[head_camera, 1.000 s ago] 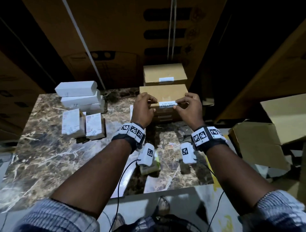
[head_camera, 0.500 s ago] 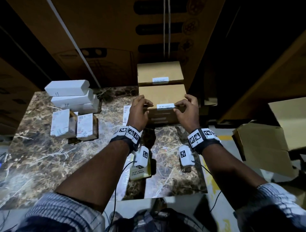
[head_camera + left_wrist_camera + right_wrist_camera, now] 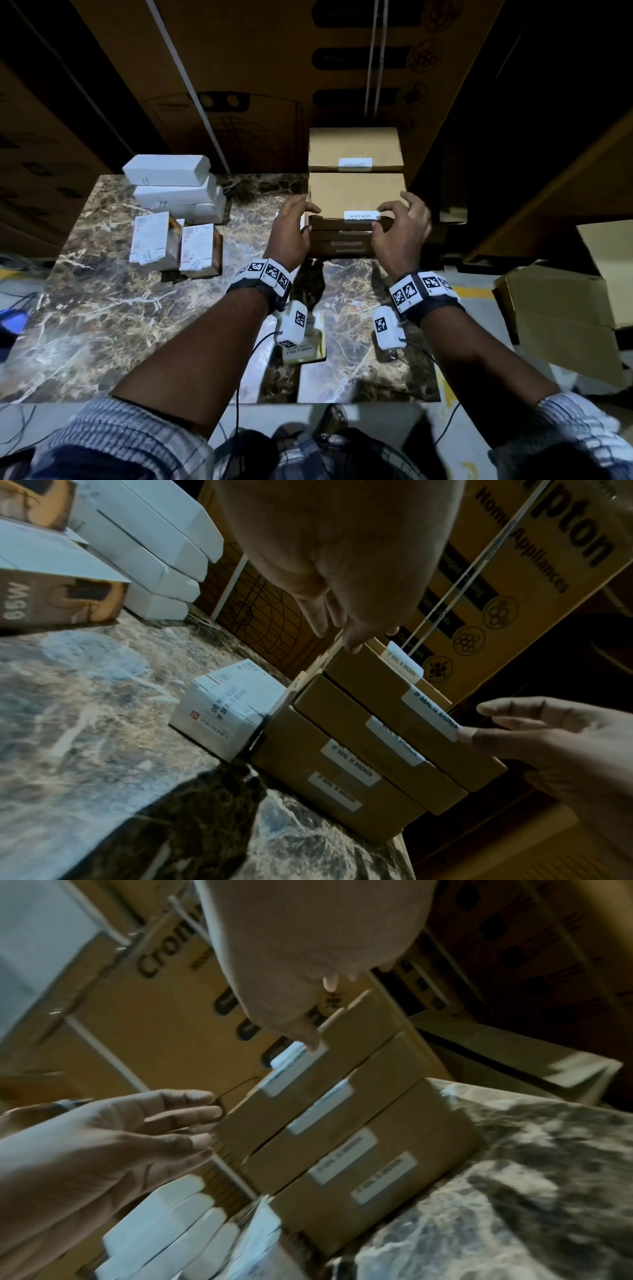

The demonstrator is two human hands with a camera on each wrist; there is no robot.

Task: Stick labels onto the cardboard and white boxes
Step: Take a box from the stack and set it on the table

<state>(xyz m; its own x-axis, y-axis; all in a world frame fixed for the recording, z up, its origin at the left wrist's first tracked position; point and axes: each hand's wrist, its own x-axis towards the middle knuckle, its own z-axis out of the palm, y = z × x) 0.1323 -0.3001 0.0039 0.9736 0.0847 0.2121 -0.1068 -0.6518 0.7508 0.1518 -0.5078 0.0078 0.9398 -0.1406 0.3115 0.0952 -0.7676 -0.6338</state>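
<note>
Right now your hands sit at either end of the front edge of the top cardboard box [image 3: 356,193], which caps a stack of cardboard boxes [image 3: 342,764] on the marble worktop [image 3: 102,308]. Your left hand [image 3: 291,229] is loose, fingers lightly curled and holding nothing, with its fingertips at the box's left corner. Your right hand [image 3: 399,228] is also unclenched; in the left wrist view one of its fingertips [image 3: 479,739] touches the right end of the white label [image 3: 361,216] that wraps over the box's front edge, while the other fingers spread apart in the air. Between your two hands that label reads "DO NOT ACCEPT" on top and "IF SEAL IS BROKEN" on the front face. Each box below it in the stack carries a like label on its front.

Just beyond your hands, a second cardboard box [image 3: 354,149] lies with its own label [image 3: 355,162] near its front edge. Close beside your left hand, touching the stack's left side, a small white box [image 3: 226,710] bears the same seal wording. Further out to the left of your left hand lie three long white boxes [image 3: 174,188] piled up, and nearer you than those stand two small labelled boxes [image 3: 174,243] side by side. Under your left wrist, a sheet of labels [image 3: 303,349] lies on the worktop. Tall printed cartons [image 3: 274,68] stand behind everything.
</note>
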